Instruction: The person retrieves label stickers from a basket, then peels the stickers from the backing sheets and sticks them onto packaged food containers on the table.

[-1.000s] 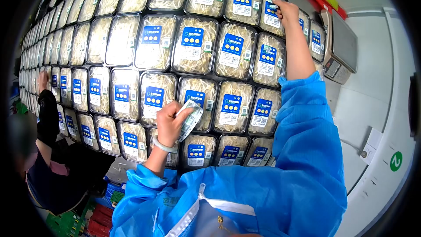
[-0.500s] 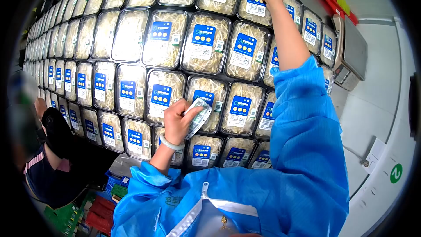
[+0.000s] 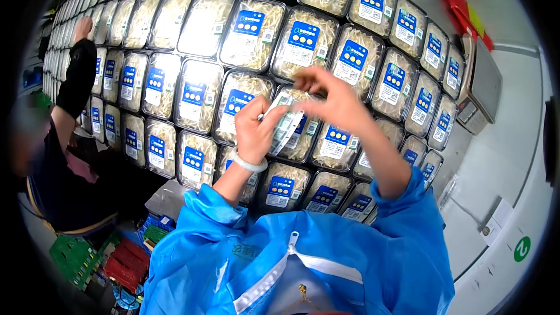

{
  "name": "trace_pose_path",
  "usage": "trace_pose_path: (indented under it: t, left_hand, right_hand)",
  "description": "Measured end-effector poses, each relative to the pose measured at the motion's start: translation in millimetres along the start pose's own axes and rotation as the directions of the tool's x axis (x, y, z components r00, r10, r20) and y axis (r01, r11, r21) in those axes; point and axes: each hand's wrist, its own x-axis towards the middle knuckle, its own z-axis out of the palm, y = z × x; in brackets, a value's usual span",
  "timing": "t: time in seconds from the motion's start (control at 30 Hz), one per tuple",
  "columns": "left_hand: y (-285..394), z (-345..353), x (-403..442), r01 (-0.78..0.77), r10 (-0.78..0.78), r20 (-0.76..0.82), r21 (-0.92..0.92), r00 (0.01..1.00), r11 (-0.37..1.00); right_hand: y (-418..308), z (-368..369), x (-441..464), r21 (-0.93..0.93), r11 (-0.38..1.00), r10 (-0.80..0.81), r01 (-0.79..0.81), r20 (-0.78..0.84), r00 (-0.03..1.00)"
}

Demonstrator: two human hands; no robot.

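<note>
My left hand is closed around a small stack of label sheets, white with greenish print. Close to the sheets' upper edge is my right hand, its thumb and fingers apart and somewhat blurred. Whether its thumb touches the sheets I cannot tell. Below both hands lie clear-lidded packs of bean sprouts; one pack is partly covered by the sheets and hands. A nearby pack carries a blue and white label with a small green-white sticker beside it.
Rows of sprout packs cover the table. A scale stands at the right end, near a red object. At left, a co-worker's arm reaches over the packs. Green and red crates sit low at left.
My right hand has left a pack in the far row and come back to the label sheets. The left hand keeps hold of them. The co-worker's arm now stretches farther over the packs.
</note>
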Motion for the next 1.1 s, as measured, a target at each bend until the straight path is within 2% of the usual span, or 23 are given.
trace_pose_path:
  t: [0.07, 0.13, 0.17, 0.23, 0.33, 0.37, 0.4, 0.47, 0.53, 0.6, 0.67, 0.7, 0.8, 0.87, 0.9, 0.93, 0.97, 1.0, 1.03, 1.1]
  left_hand:
    - [5.9, 3.3, -0.2, -0.015, 0.016, 0.012, -0.045, 1.0, 0.999]
    - [10.9, 2.0, -4.8, -0.014, 0.016, 0.043, -0.043, 0.999, 0.999]
    - [12.7, 0.4, -7.8, -0.01, 0.013, 0.058, -0.039, 0.998, 0.999]
    - [16.0, -2.0, -13.8, 0.015, 0.007, 0.11, -0.191, 0.994, 0.981]
    - [45.4, -2.1, -23.8, 0.139, -0.098, 0.143, -0.311, 0.985, 0.94]
    - [37.0, -10.3, -27.0, 0.076, -0.035, 0.19, -0.214, 0.981, 0.974]
    - [32.3, -18.2, -27.9, 0.005, 0.024, 0.242, -0.119, 0.97, 0.993]
    - [31.3, -21.0, -36.1, 0.027, -0.016, 0.213, -0.049, 0.977, 0.998]
    - [33.7, -23.8, -38.4, 0.023, -0.037, 0.225, 0.065, 0.974, 0.998]
    - [38.1, -22.7, -39.5, -0.063, 0.045, 0.23, 0.073, 0.972, 0.995]
    - [37.6, -23.3, -41.1, -0.135, 0.104, 0.249, 0.112, 0.963, 0.984]
    - [38.6, -21.9, -42.0, -0.119, 0.092, 0.221, 0.108, 0.971, 0.987]
    - [33.5, -32.7, -42.9, -0.143, 0.086, 0.267, 0.204, 0.96, 0.969]
    - [25.8, -35.0, -44.7, -0.118, 0.081, 0.192, 0.188, 0.978, 0.975]
    - [19.5, -37.4, -45.2, -0.097, 0.071, 0.15, 0.178, 0.986, 0.979]
    - [14.7, -40.7, -46.2, -0.073, 0.056, 0.105, 0.167, 0.993, 0.983]
    - [12.8, -44.6, -46.2, -0.02, 0.01, 0.078, 0.128, 0.997, 0.992]
    - [15.2, -46.7, -44.5, -0.003, -0.002, 0.059, 0.075, 0.998, 0.997]
    - [11.5, -49.6, -43.7, 0.011, -0.015, 0.059, 0.076, 0.998, 0.997]
    - [3.9, -52.9, -43.1, 0.016, -0.022, 0.073, 0.082, 0.997, 0.996]
  right_hand:
    - [-7.2, 23.7, -25.2, -0.02, 0.999, -0.053, 0.051, -0.101, 0.993]
    - [-17.8, 35.1, -42.6, 0.115, 0.991, 0.092, -0.07, -0.201, 0.975]
    - [-18.6, 38.2, -48.7, 0.127, 0.991, 0.073, -0.044, -0.228, 0.971]
    - [-19.0, 45.9, -58.0, 0.155, 0.988, 0.037, 0.007, -0.273, 0.961]
    - [-23.1, 47.0, -70.0, 0.215, 0.968, 0.179, -0.128, -0.24, 0.954]
    - [-23.7, 45.2, -73.4, 0.256, 0.952, 0.217, -0.166, -0.186, 0.958]
    - [-24.1, 43.7, -76.1, 0.186, 0.966, 0.21, -0.179, -0.166, 0.963]
    - [-25.9, 43.6, -80.9, 0.043, 0.979, 0.203, -0.199, -0.12, 0.972]
    - [-32.2, 46.4, -82.2, -0.043, 0.999, 0.022, -0.033, -0.227, 0.974]
    - [-41.3, 42.8, -80.2, -0.068, 0.994, -0.098, 0.082, -0.276, 0.956]
    - [-44.3, 37.8, -80.8, -0.054, 0.998, -0.053, 0.042, -0.226, 0.973]
    - [-46.6, 36.6, -80.4, -0.062, 0.998, -0.042, 0.029, -0.212, 0.976]
    - [-44.7, 35.3, -78.0, -0.12, 0.992, -0.066, 0.043, -0.199, 0.978]
    - [-36.1, 33.8, -74.6, -0.138, 0.989, -0.084, 0.055, -0.216, 0.973]
    - [-22.7, 26.8, -67.4, -0.044, 0.998, 0.034, -0.051, -0.326, 0.945]
    - [-18.4, 10.0, -59.7, 0.205, 0.949, 0.308, -0.241, -0.42, 0.854]
    - [-2.0, -9.1, -46.3, 0.385, 0.911, 0.35, -0.145, -0.538, 0.767]
    - [7.4, -26.8, -34.1, 0.43, 0.901, 0.351, -0.055, -0.647, 0.677]
    - [34.0, -44.7, -22.2, 0.497, 0.867, 0.408, -0.037, -0.666, 0.624]
    - [67.4, -56.9, -1.7, 0.566, 0.823, 0.468, -0.035, -0.644, 0.605]
